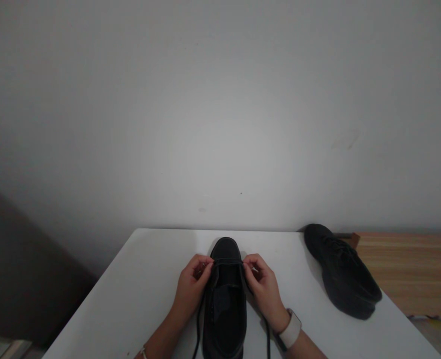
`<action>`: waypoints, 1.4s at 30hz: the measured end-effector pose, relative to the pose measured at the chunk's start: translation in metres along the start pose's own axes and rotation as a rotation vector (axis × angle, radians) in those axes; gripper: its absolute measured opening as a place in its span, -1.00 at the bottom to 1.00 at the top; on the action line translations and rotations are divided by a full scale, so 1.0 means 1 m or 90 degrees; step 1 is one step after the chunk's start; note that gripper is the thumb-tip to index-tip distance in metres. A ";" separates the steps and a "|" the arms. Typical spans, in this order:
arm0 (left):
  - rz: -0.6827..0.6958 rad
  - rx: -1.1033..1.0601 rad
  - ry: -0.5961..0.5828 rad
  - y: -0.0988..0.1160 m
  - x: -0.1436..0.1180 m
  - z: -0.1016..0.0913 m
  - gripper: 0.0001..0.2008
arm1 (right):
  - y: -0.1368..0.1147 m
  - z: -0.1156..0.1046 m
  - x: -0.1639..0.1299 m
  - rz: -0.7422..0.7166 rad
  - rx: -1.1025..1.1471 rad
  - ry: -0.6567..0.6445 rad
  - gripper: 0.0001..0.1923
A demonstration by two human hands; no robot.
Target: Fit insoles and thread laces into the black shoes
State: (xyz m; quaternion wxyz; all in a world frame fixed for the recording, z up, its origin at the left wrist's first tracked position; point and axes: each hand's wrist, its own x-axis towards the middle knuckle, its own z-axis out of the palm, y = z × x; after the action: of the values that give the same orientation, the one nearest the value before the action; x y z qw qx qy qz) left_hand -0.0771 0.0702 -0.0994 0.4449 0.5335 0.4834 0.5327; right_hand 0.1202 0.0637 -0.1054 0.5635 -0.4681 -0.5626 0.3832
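A black shoe (225,246) lies on the white table with its toe toward the wall and its opening facing up. At its left side, my left hand (193,279) pinches the black shoelace (197,326) near the front eyelets. Across from it, my right hand (262,284) pinches the lace on the right side. One stretch of lace crosses the shoe between my fingertips. Long loose lace ends hang down on both sides toward me. Exactly how the fingertips grip the thin lace is too dark to make out.
A second black shoe (342,271), with its lace in place, lies at the table's right edge. The white table (138,284) meets a grey wall (220,124) at the back. A wood-grain surface (418,271) lies beyond the table on the right.
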 end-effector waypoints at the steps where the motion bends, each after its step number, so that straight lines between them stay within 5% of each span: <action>1: 0.001 -0.001 -0.002 0.000 0.000 0.000 -0.76 | 0.000 0.000 0.000 0.000 0.001 0.000 -0.74; 42: 0.005 -0.007 -0.084 0.004 -0.001 -0.010 -0.75 | -0.008 -0.001 -0.003 0.033 0.062 -0.039 -0.73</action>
State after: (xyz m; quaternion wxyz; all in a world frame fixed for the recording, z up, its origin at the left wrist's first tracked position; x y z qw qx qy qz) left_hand -0.0869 0.0684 -0.0950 0.4768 0.5671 0.4481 0.5003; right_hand 0.1203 0.0583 -0.0990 0.5582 -0.4427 -0.5480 0.4383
